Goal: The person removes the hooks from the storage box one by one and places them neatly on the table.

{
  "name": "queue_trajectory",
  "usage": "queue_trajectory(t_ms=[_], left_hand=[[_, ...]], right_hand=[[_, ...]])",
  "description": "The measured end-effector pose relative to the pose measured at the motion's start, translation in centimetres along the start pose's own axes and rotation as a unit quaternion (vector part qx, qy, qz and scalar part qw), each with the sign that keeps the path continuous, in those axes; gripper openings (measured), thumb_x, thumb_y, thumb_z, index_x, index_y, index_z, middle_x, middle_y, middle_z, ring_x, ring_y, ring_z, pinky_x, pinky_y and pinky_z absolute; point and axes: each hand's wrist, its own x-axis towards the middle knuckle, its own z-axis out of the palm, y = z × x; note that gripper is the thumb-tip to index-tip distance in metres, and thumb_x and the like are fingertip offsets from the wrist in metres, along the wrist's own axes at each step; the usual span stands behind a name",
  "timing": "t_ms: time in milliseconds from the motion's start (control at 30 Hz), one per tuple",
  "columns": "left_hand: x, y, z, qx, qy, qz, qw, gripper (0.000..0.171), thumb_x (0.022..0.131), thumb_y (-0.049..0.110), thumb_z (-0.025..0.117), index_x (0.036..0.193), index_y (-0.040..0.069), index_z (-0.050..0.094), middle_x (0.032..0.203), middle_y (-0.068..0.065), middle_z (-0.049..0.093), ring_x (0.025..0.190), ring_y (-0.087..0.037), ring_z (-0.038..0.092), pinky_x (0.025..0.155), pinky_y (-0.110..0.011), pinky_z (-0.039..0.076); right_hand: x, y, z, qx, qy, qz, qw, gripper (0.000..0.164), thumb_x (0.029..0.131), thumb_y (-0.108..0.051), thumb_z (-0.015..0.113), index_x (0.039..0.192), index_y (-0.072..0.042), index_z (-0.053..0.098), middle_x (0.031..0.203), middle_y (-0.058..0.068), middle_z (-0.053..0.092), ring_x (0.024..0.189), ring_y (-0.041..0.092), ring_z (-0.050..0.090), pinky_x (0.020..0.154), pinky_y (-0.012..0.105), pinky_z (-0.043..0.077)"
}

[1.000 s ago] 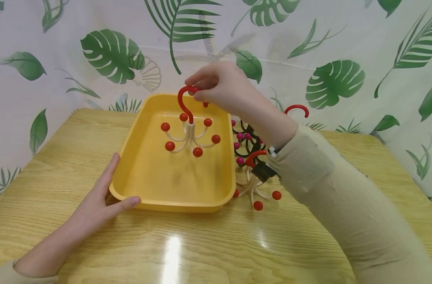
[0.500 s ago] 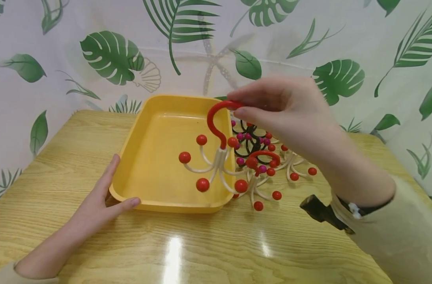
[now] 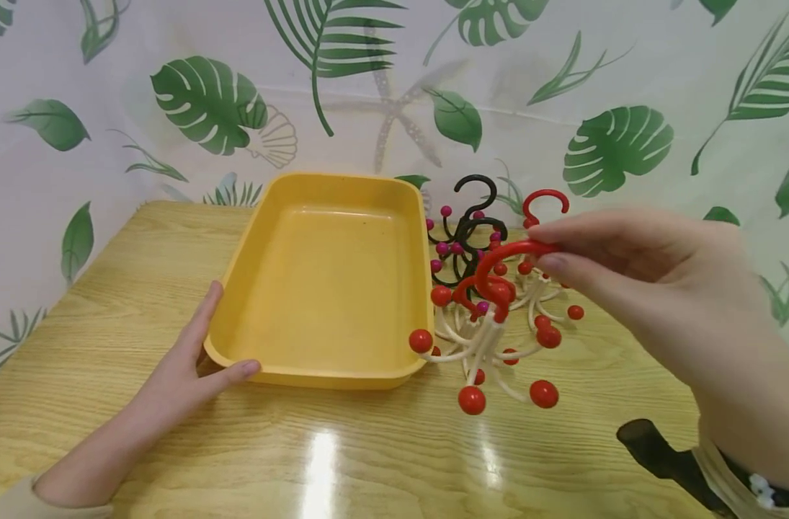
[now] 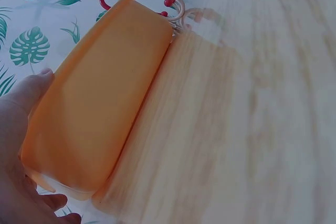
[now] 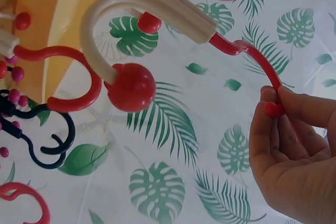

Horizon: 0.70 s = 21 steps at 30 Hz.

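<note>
My right hand (image 3: 666,295) pinches the red hook end of a multi-arm hanging hook (image 3: 489,335) between thumb and fingers. Its curved cream arms end in red balls, and it hangs just right of a yellow tray (image 3: 329,380). Seen from the right wrist, the red stem runs from the fingertips (image 5: 273,98) to the cream arms (image 5: 178,19). My left hand (image 3: 174,371) grips the tray's near left corner, thumb on the front rim and fingers along the left side. The left wrist view shows the tray's outer wall (image 4: 100,93) beside this hand.
Behind the held one, more hanging hooks stand on the wooden table (image 3: 238,461): black ones (image 3: 481,189) with pink balls and a red-and-cream one (image 3: 546,196) with red balls. A leaf-printed cloth (image 3: 368,86) hangs behind the table.
My right hand has carried the hanging hook out from over the tray, to the right and nearer to me, in front of the other hooks. The left hand stays at the tray corner.
</note>
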Motion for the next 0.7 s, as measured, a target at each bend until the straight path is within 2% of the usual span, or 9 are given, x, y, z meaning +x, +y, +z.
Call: queue_trajectory(t_ms=[67,133,167,267,400,533,700], left_hand=[[0.0,0.0,0.0,0.002,0.001,0.001,1.0000,0.103,0.089,0.022,0.070,0.151,0.036,-0.011,0.158,0.001,-0.007,0.139,-0.036,0.020,0.104,-0.057,0.026],[0.1,0.0,0.0,0.002,0.001,0.003,1.0000,0.103,0.089,0.022,0.070,0.151,0.035,-0.011,0.158,0.000,-0.006,0.139,-0.037,0.021,0.104,-0.056,0.026],[0.1,0.0,0.0,0.003,0.002,0.003,1.0000,0.103,0.089,0.022,0.070,0.151,0.034,-0.011,0.158,0.000,-0.006,0.139,-0.036,0.022,0.104,-0.056,0.026],[0.1,0.0,0.1,0.004,0.000,0.001,1.0000,0.103,0.089,0.022,0.070,0.150,0.035,-0.011,0.158,0.001,-0.005,0.138,-0.035,0.023,0.103,-0.053,0.027],[0.1,0.0,0.0,0.000,-0.003,-0.004,1.0000,0.103,0.089,0.024,0.070,0.150,0.036,-0.011,0.158,0.002,-0.006,0.139,-0.034,0.023,0.103,-0.052,0.027],[0.1,0.0,0.1,-0.001,-0.002,-0.005,1.0000,0.103,0.088,0.024,0.071,0.150,0.036,-0.011,0.158,0.002,-0.007,0.139,-0.035,0.021,0.104,-0.054,0.026],[0.1,0.0,0.1,-0.001,-0.001,-0.005,1.0000,0.103,0.089,0.024,0.070,0.150,0.036,-0.011,0.158,0.000,-0.008,0.139,-0.037,0.020,0.104,-0.056,0.026]], right_hand=[[-1.7,-4.7,0.7,-0.030,0.018,0.019,0.999,0.033,0.085,-0.012,0.072,0.118,-0.014,0.070,0.116,0.008,0.067,0.094,0.026,0.066,0.076,0.030,0.055],[-2.4,-6.7,0.9,-0.060,0.044,0.019,0.997,0.029,0.086,-0.010,0.071,0.115,-0.013,0.071,0.112,0.008,0.068,0.091,0.022,0.067,0.074,0.024,0.054],[-2.7,-6.9,0.8,-0.073,0.055,0.017,0.996,0.028,0.087,-0.008,0.070,0.114,-0.011,0.071,0.111,0.009,0.068,0.089,0.020,0.067,0.074,0.021,0.053],[-3.1,-6.4,0.2,-0.105,0.090,0.003,0.990,0.027,0.086,0.000,0.068,0.113,-0.006,0.071,0.107,0.012,0.068,0.086,0.017,0.066,0.074,0.017,0.052],[-3.3,-4.3,-1.0,-0.096,0.117,-0.003,0.988,0.031,0.084,0.010,0.066,0.113,0.001,0.069,0.104,0.010,0.069,0.083,0.013,0.064,0.075,0.014,0.051],[-3.5,-2.6,-1.9,-0.090,0.121,-0.003,0.989,0.030,0.084,0.011,0.065,0.113,0.005,0.067,0.100,0.004,0.068,0.080,0.012,0.062,0.073,0.011,0.049],[-3.6,-1.6,-2.2,-0.084,0.117,0.012,0.990,0.028,0.086,0.006,0.065,0.114,0.004,0.067,0.098,0.000,0.068,0.079,0.009,0.062,0.072,0.008,0.048]])
